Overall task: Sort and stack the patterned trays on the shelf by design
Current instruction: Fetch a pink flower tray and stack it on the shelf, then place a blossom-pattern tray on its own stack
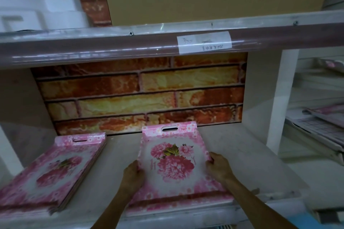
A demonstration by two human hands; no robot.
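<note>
Both hands are on it: the left hand (134, 173) grips the left edge and the right hand (218, 166) grips the right edge of a flat rectangular pink tray with a peony print (174, 161), fingers curled round the rim. The tray lies between the hands on the pale shelf (115, 163), handle slot away from the person. Off to the left of the left hand sits a stack of matching pink floral trays (54, 174), well apart. Beyond the hands, a brick-patterned back panel (141, 91).

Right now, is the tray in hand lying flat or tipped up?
Roughly flat: the tray lies face up on the shelf, left hand and right hand gripping its side edges.
</note>
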